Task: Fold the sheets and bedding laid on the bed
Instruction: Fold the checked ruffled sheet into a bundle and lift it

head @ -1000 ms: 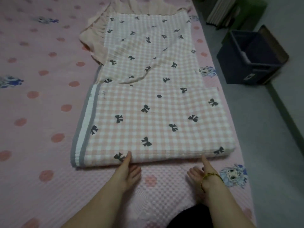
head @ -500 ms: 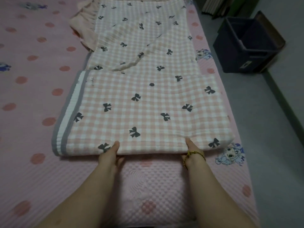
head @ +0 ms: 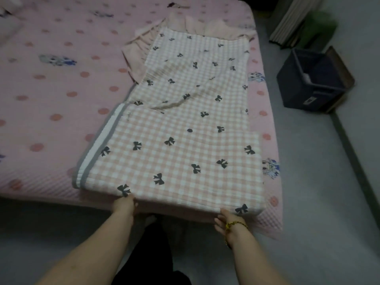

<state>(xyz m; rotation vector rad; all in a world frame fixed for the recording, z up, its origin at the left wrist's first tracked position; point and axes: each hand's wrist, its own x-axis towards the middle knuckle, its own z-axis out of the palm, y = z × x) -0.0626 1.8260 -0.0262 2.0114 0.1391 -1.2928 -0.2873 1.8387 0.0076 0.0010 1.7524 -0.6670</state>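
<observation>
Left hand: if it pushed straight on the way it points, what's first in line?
The checked blanket: the left hand holds its folded near edge, so it would likely push straight into that fold.

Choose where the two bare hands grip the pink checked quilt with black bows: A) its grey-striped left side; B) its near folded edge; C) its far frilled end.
B: the left hand and the right hand both grip the near folded edge of the pink checked quilt.

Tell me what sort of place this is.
Probably a home bedroom: a wide bed with a pink dotted cover, a gingham blanket lying on it, and a dark storage box on the floor beside it.
</observation>
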